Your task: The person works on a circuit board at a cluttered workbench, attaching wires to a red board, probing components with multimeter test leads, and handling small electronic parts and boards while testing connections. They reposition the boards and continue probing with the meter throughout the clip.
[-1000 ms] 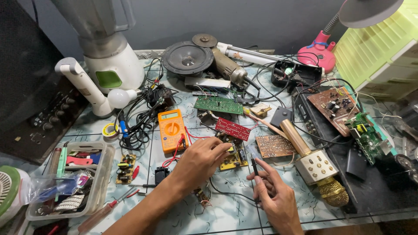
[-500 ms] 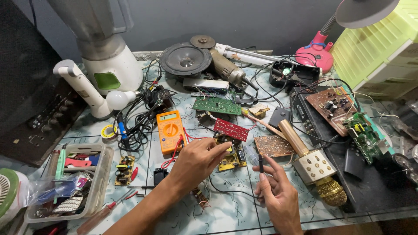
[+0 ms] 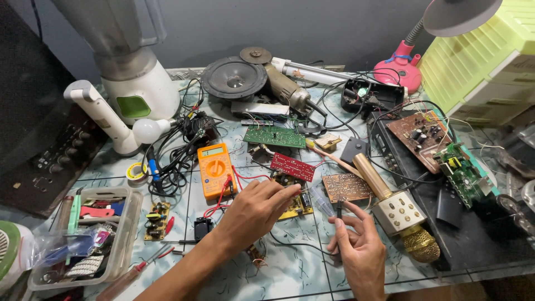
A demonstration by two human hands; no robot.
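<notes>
Both hands sit at lower centre of the frame, much as half a second ago. Left hand (image 3: 257, 209) keeps its fingers pressed on the yellow circuit board (image 3: 300, 205) on the bench (image 3: 290, 267); right hand (image 3: 356, 245) has shifted slightly, fingers still pinching a black probe (image 3: 338, 207) upright just beside the board.

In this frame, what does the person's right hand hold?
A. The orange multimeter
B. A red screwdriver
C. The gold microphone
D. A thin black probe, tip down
D: the right hand pinches a thin black probe upright, tip down, while the multimeter and microphone lie untouched on the table.
</notes>
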